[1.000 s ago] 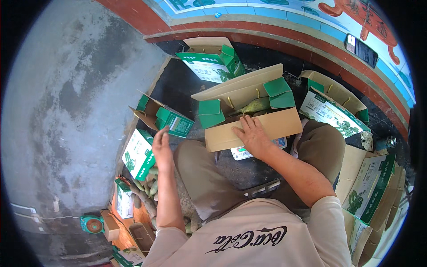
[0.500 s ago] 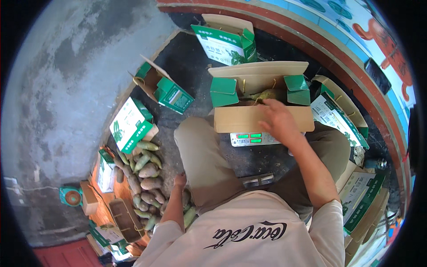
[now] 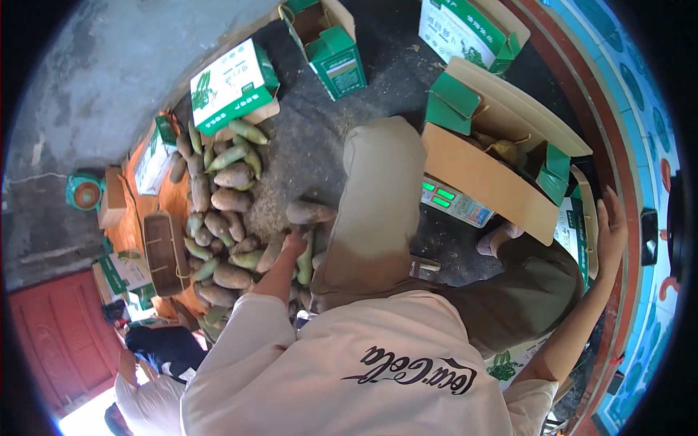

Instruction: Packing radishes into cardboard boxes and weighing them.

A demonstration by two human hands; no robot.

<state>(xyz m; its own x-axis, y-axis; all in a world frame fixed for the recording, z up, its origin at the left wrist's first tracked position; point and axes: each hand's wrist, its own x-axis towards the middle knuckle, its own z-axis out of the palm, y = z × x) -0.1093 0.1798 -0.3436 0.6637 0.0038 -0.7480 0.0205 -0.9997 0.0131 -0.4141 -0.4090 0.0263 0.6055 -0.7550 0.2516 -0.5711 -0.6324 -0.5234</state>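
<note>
My left hand [image 3: 294, 242] is at the edge of a heap of long radishes [image 3: 233, 175], some green, some brown with soil. Its fingers are too small and bunched to read. Just beyond it lies a brown radish [image 3: 311, 212] beside my knee. My right hand [image 3: 612, 221] is raised on the far right, empty, its fingers stretched out. Between it and my knees, an open cardboard box [image 3: 488, 171] with green flaps rests on a digital scale [image 3: 454, 202] with lit green figures. Radishes [image 3: 505, 150] show inside the box.
More green and white boxes stand around: one lying by the heap [image 3: 231, 83], an open one [image 3: 336, 62], another at the far right [image 3: 465, 33]. A brown tray [image 3: 166, 254] sits on the orange sheet at left. Behind it is another person [image 3: 153, 392].
My right hand has left the box on the scale and swung out to the right. The view has turned left, bringing the radish heap nearer the middle and another person into sight.
</note>
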